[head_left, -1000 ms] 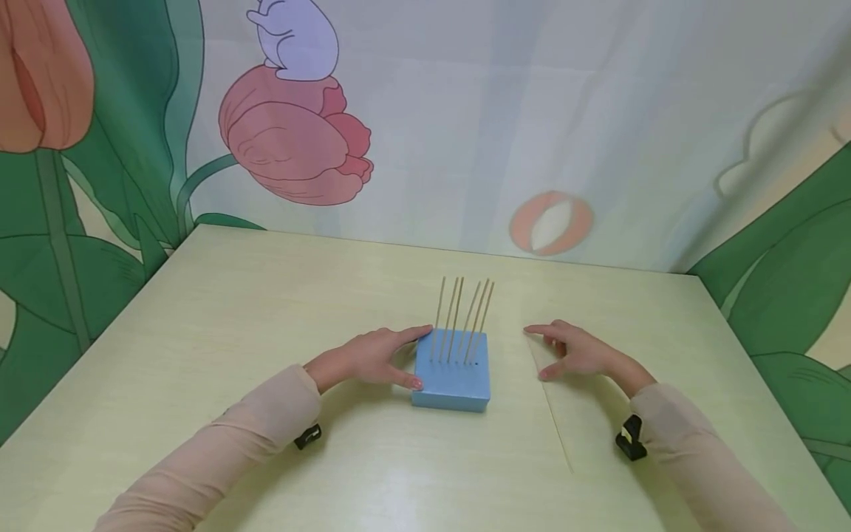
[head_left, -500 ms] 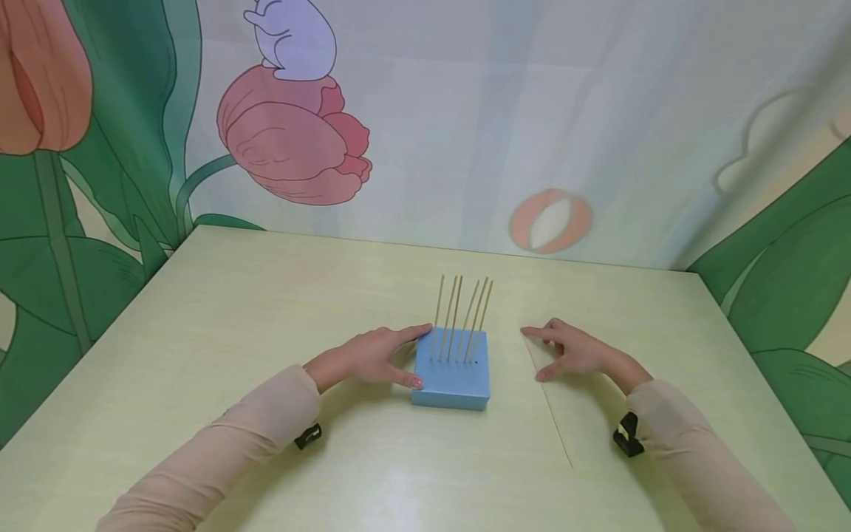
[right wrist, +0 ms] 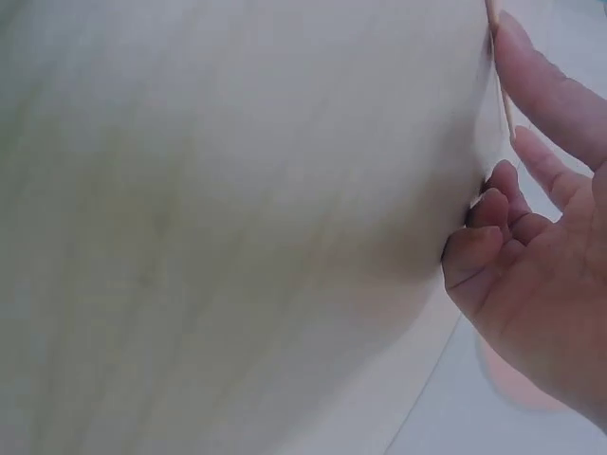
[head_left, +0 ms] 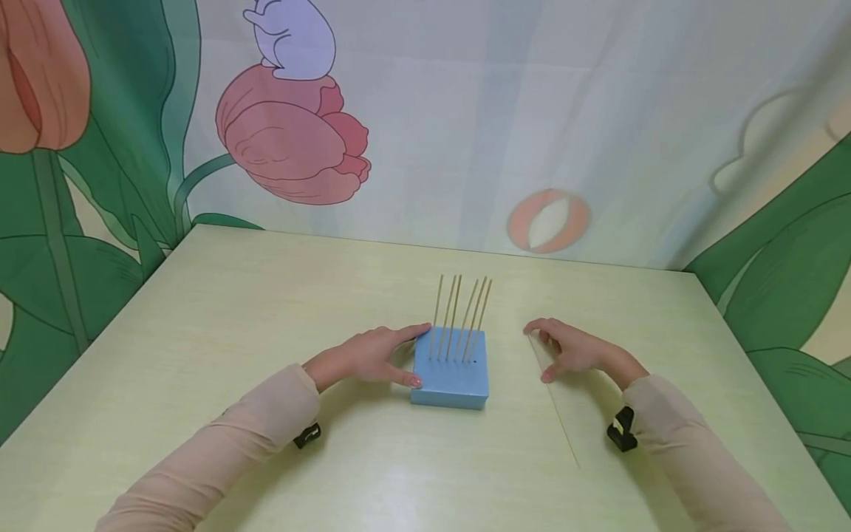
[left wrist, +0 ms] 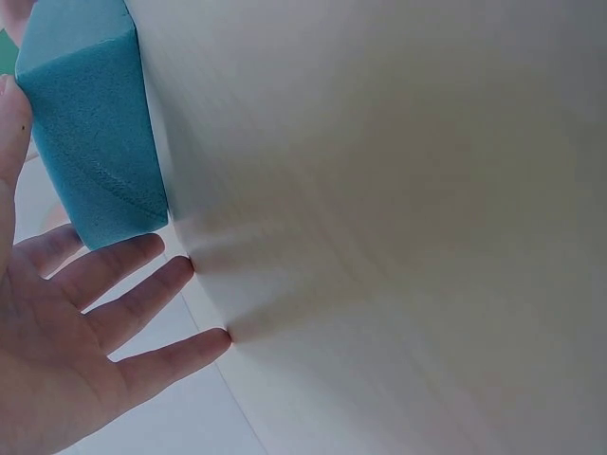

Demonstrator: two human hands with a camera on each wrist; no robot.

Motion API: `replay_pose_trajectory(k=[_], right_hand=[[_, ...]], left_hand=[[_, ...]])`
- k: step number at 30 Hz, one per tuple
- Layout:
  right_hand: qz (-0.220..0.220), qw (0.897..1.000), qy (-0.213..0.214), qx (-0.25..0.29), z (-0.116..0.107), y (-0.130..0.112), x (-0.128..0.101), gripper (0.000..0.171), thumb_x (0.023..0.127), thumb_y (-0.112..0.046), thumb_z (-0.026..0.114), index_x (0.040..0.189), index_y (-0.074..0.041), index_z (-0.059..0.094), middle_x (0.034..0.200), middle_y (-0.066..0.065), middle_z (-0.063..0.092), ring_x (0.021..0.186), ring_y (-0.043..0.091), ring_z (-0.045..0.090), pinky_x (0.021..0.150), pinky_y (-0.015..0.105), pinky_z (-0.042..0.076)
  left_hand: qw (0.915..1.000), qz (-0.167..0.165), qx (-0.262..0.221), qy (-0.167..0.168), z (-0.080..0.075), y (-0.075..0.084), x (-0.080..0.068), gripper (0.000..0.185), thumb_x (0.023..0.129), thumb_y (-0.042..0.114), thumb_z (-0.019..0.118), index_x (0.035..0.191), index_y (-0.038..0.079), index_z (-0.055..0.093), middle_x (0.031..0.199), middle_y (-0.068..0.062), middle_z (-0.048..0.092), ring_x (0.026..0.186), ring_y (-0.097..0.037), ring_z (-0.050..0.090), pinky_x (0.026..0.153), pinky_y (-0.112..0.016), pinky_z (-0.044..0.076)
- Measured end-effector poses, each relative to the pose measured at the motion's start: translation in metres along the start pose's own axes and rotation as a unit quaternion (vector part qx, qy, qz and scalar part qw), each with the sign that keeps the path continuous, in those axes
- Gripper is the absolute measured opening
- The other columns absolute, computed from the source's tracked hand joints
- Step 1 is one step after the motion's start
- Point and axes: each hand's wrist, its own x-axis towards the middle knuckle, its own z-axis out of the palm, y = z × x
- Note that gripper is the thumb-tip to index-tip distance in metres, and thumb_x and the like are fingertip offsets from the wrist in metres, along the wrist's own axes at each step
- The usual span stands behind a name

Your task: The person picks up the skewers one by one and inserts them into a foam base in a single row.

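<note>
A light blue foam-like block (head_left: 452,382) sits on the table with several thin wooden sticks (head_left: 437,303) upright in a row in its top. At the row's right end a small dark hole (head_left: 475,361) shows. My left hand (head_left: 372,356) holds the block's left side, thumb at the front corner and index finger at the back; its other fingers spread straight in the left wrist view. Right of the block, a loose wooden stick (head_left: 563,425) slants toward me. My right hand (head_left: 575,349) holds its far part between index finger and thumb, other fingers curled against the tabletop.
The pale wooden table (head_left: 299,288) ends at a hanging cloth (head_left: 425,133) printed with flowers and leaves. Both forearms wear beige sleeves (head_left: 219,451). A black wrist mount (head_left: 622,429) hangs under the right wrist, close over the table.
My right hand's index finger has bent more, and the loose stick's near end has swung slightly right. The left hand and the block stay in place.
</note>
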Motion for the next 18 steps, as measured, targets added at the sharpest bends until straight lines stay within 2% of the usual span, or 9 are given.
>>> replay_pose_trajectory(k=[3,5,10,13,18], right_hand=[[-0.001,1.0,0.001,0.028,-0.0001,0.0018,-0.0001,0.065,0.069,-0.008,0.079,0.119,-0.001,0.038,0.095,0.014,0.039,0.081,0.024,0.034,0.07,0.032,0.028],[-0.004,0.999,0.005,0.033,0.0,0.003,-0.0011,0.067,0.07,-0.007,0.077,0.123,0.001,0.037,0.094,0.014,0.04,0.079,0.022,0.034,0.069,0.031,0.029],[-0.001,1.0,0.013,-0.005,0.0001,0.0052,-0.0036,0.079,0.072,-0.015,0.077,0.134,0.008,0.035,0.091,0.008,0.041,0.077,0.019,0.034,0.067,0.028,0.03],[0.001,1.0,0.012,-0.015,0.0002,0.0053,-0.0039,0.075,0.072,-0.018,0.077,0.132,0.009,0.039,0.091,0.007,0.042,0.077,0.018,0.034,0.066,0.028,0.03],[0.0,1.0,0.017,0.0,0.0013,0.0058,-0.0024,0.07,0.069,-0.015,0.079,0.126,0.004,0.044,0.092,0.008,0.042,0.077,0.019,0.035,0.067,0.028,0.031]], left_hand=[[1.0,0.002,0.0,0.002,0.0003,-0.0002,-0.0005,0.09,0.075,0.052,0.068,0.146,0.02,0.022,0.141,-0.005,0.038,0.123,-0.027,0.041,0.093,-0.042,0.038],[1.0,0.001,-0.001,0.002,0.0,0.0,-0.0006,0.091,0.075,0.052,0.068,0.146,0.02,0.022,0.141,-0.005,0.038,0.123,-0.027,0.041,0.093,-0.043,0.038],[1.0,0.003,-0.002,0.002,-0.0001,0.0001,-0.0004,0.09,0.075,0.051,0.068,0.146,0.019,0.022,0.142,-0.005,0.037,0.124,-0.027,0.041,0.094,-0.043,0.037],[1.0,0.006,0.0,0.003,0.0002,-0.0004,0.0001,0.09,0.075,0.051,0.068,0.146,0.019,0.022,0.141,-0.006,0.038,0.124,-0.027,0.041,0.095,-0.043,0.037],[1.0,0.005,0.0,0.003,-0.0003,-0.0001,-0.0001,0.09,0.075,0.051,0.068,0.146,0.018,0.022,0.141,-0.006,0.038,0.123,-0.027,0.041,0.094,-0.043,0.037]])
